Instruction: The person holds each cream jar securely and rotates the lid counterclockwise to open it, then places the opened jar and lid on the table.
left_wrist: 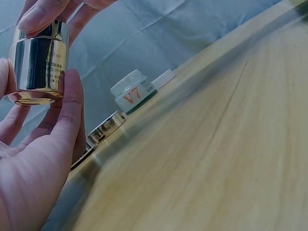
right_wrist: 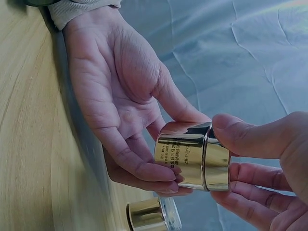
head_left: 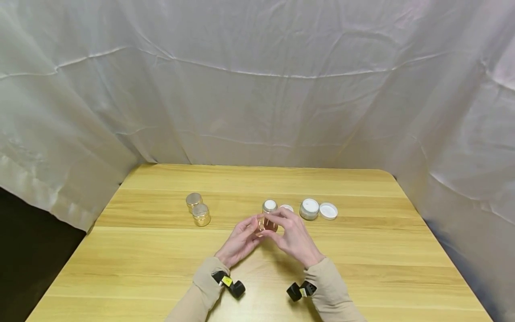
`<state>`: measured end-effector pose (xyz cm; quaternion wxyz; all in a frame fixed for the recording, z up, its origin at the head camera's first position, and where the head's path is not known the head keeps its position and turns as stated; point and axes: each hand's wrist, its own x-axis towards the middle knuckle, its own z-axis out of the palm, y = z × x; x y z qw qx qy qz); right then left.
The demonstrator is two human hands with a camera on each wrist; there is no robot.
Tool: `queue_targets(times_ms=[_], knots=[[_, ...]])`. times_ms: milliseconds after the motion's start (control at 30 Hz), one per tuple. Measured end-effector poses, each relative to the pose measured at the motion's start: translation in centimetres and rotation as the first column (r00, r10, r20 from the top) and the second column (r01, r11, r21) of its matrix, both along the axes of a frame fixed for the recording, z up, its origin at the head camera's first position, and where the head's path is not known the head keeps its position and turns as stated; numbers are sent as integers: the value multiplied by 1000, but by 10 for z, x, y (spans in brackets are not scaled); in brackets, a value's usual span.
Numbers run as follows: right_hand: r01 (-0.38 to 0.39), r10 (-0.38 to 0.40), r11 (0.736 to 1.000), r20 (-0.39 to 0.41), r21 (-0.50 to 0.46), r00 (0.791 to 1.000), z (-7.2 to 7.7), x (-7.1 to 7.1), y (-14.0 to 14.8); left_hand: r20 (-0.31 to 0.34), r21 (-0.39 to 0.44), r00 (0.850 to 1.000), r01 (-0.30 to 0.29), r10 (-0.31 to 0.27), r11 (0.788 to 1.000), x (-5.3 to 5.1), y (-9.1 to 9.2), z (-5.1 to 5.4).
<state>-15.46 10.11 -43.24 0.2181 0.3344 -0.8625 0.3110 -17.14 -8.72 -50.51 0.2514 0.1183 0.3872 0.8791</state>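
Note:
A shiny gold cosmetic jar (right_wrist: 180, 154) is held between both hands above the table. My left hand (head_left: 240, 241) grips its lettered body from the side. The thumb and fingers of my right hand (head_left: 295, 235) pinch the gold lid (left_wrist: 57, 31) from above; it sits on the jar. Just behind the hands stands an uncovered gold jar (head_left: 269, 205) with a white top surface. Its neighbour on the right is a round gold-sided lid (left_wrist: 107, 127), mostly hidden by the right hand in the head view.
To the right stands an uncovered jar marked V7 (head_left: 309, 209), beside a white lid (head_left: 328, 211) lying on the wooden table (head_left: 161, 259). Two lidded gold jars (head_left: 201, 215) stand close together at the left. Pale curtains (head_left: 257, 112) hang behind and at both sides.

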Motion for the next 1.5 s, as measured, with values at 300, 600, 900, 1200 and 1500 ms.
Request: queue_targets(times_ms=[300,600,900,1200,1500], knots=[[-55,55,998,15,19,998,3,-1,1,-23,19,1000,2,-2,1000,-1,1,-2],[-13,10,1000,108,23,994,3,1,2,-21,-10,1000,-17,17,1000,-1,0,-2],[69,-54,992,138,-109,989,0,-2,2,-40,-48,999,-20,18,999,0,1,-2],[53,-36,994,170,-94,985,4,-1,1,-44,-34,999,-3,2,999,-1,0,-3],[26,-20,999,118,-48,993,4,0,2,-27,-16,1000,-15,14,1000,-1,0,-3]])
